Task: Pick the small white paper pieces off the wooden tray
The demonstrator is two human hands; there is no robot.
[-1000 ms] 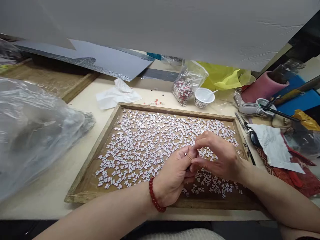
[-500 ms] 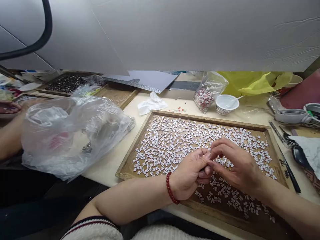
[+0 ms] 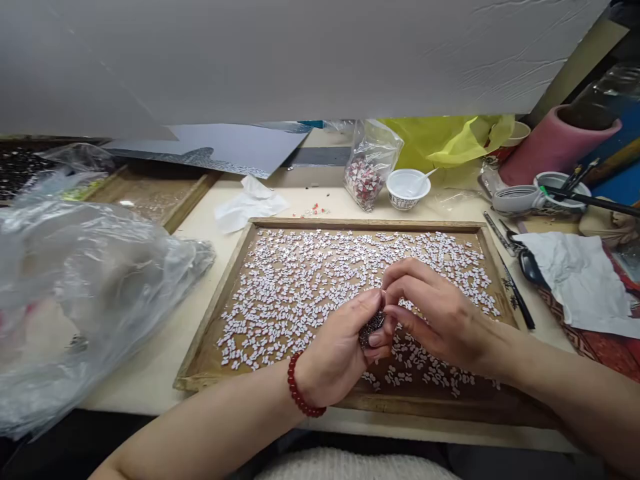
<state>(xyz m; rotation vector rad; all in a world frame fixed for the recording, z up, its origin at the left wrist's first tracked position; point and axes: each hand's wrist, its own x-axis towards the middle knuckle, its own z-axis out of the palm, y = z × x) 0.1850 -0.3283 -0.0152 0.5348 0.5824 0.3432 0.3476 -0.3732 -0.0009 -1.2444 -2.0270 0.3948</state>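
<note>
Both hands stay joined over the tray (image 3: 360,223); a dark piece (image 3: 371,329) now shows between them.
Left hand (image 3: 340,353) curls closed around the dark piece, above the tray's near side strewn with white bits (image 3: 300,287); right hand (image 3: 440,320) pinches its top with thumb and forefinger.

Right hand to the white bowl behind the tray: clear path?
Probably yes. The right hand is over the tray; the white bowl stands just past its far rim, nothing tall between. It is busy at the dark piece the left hand holds.
</note>
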